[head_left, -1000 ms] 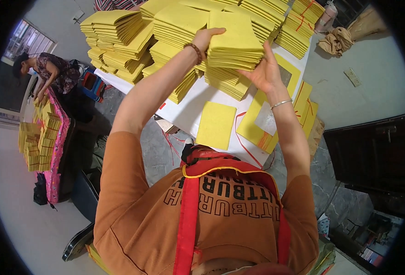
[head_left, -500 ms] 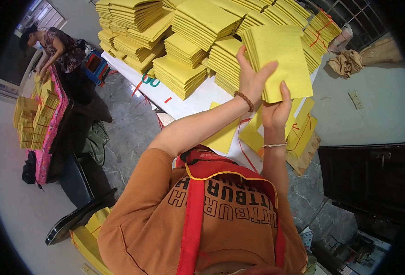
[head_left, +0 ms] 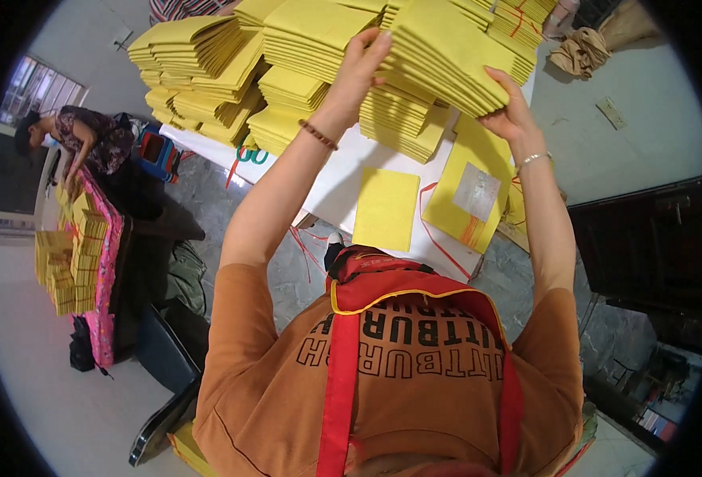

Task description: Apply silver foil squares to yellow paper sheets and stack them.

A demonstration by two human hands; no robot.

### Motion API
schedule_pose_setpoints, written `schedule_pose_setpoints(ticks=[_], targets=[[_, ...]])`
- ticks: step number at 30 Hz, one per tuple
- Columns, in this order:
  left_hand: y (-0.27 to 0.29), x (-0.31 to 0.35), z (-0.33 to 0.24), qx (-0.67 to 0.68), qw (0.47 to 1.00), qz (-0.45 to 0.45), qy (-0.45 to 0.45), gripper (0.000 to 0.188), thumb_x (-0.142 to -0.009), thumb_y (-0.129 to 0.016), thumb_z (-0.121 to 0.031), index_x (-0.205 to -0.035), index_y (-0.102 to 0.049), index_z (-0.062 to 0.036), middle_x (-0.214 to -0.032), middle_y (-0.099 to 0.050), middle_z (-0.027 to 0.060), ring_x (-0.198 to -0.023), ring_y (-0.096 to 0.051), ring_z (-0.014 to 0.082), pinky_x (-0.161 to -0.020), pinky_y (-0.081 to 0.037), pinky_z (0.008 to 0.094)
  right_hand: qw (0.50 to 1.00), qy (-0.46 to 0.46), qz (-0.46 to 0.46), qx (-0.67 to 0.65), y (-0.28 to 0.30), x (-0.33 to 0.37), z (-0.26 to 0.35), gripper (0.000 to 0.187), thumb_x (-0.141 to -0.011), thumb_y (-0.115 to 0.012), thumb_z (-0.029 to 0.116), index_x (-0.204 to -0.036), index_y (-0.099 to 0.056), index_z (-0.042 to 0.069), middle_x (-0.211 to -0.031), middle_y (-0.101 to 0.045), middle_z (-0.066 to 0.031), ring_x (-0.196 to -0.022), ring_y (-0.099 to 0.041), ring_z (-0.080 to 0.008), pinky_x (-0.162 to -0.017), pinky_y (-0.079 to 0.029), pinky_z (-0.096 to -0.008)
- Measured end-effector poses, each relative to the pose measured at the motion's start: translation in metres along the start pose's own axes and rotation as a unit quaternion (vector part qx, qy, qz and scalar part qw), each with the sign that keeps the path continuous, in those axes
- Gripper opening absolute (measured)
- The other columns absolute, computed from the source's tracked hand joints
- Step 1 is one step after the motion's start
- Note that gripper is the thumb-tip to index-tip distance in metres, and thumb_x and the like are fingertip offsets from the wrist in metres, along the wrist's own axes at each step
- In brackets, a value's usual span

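Note:
Both my hands are closed on a thick stack of folded yellow paper at the far side of the white table. My left hand grips its left end, thumb on the edge. At its near right corner, my right hand has fingers on top and the palm beside the edge. Other piles of folded yellow paper lie around and beneath it. Nearer to me are a single yellow piece and a yellow sheet with a greyish patch, with a red string beside them.
Green-handled scissors lie by the table's left edge. At far left, a person leans over a pink-covered table with tied yellow bundles. A black chair stands left of me. Crumpled brown paper is at right.
The yellow stack has moved away from me and been tilted flatter, over the piles. My hands have spread apart to its two ends, uncovering the patched sheet on the table.

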State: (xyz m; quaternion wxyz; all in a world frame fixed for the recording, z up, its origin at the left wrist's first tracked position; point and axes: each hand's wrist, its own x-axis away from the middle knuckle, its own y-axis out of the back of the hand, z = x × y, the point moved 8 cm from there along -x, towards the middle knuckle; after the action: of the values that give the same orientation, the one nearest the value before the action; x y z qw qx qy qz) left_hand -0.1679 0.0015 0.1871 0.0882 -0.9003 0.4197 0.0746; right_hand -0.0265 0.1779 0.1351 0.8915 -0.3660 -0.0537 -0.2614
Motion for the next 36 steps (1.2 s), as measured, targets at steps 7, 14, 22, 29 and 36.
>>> schedule_pose_setpoints(ticks=[7, 14, 22, 29, 36], targets=[[0.018, 0.002, 0.039, -0.001, 0.989, -0.014, 0.144, 0.072, -0.086, -0.042, -0.060, -0.136, -0.027, -0.0102, -0.118, -0.042, 0.0086, -0.099, -0.046, 0.0213, -0.082, -0.046, 0.0429, 0.999, -0.040, 0.007, 0.022, -0.025, -0.011, -0.024, 0.038, -0.077, -0.069, 0.024, -0.105, -0.056, 0.003, -0.099, -0.062, -0.0081, -0.086, -0.062, -0.0186, -0.076, -0.053, -0.0330], [0.025, -0.011, 0.042, -0.082, 0.987, 0.001, 0.140, 0.067, -0.087, -0.047, -0.052, -0.133, -0.030, -0.0061, -0.111, -0.047, 0.0053, -0.086, -0.051, 0.0134, -0.072, -0.048, 0.0333, 0.998, -0.055, -0.006, 0.003, -0.025, -0.020, -0.028, 0.039, -0.076, -0.069, 0.026, -0.104, -0.056, 0.002, -0.097, -0.063, -0.0092, -0.086, -0.063, -0.0191, -0.076, -0.054, -0.0330], [0.031, -0.010, 0.075, -0.048, 0.981, -0.019, 0.188, 0.055, -0.088, -0.051, -0.044, -0.123, -0.040, -0.0033, -0.100, -0.053, 0.0062, -0.075, -0.060, 0.0136, -0.064, -0.047, 0.0257, 0.996, -0.084, -0.020, -0.004, -0.005, -0.038, -0.043, 0.039, -0.079, -0.067, 0.029, -0.105, -0.057, 0.001, -0.098, -0.063, -0.0105, -0.086, -0.063, -0.0198, -0.076, -0.055, -0.0338], [0.029, -0.015, 0.066, -0.053, 0.985, -0.021, 0.160, 0.055, -0.087, -0.054, -0.041, -0.123, -0.041, -0.0012, -0.099, -0.056, 0.0067, -0.073, -0.058, 0.0131, -0.062, -0.046, 0.0253, 0.996, -0.080, -0.037, 0.011, -0.005, -0.033, -0.037, 0.044, -0.078, -0.067, 0.030, -0.109, -0.055, 0.001, -0.102, -0.061, -0.0107, -0.090, -0.062, -0.0217, -0.079, -0.053, -0.0336], [0.027, 0.006, 0.035, -0.024, 0.996, -0.017, 0.086, 0.056, -0.090, -0.046, -0.048, -0.125, -0.040, -0.0053, -0.104, -0.055, 0.0066, -0.085, -0.057, 0.0148, -0.068, -0.044, 0.0269, 0.999, -0.046, -0.006, -0.015, -0.008, -0.011, -0.017, 0.042, -0.077, -0.068, 0.027, -0.106, -0.055, 0.001, -0.100, -0.061, -0.0106, -0.088, -0.062, -0.0211, -0.078, -0.053, -0.0332]])
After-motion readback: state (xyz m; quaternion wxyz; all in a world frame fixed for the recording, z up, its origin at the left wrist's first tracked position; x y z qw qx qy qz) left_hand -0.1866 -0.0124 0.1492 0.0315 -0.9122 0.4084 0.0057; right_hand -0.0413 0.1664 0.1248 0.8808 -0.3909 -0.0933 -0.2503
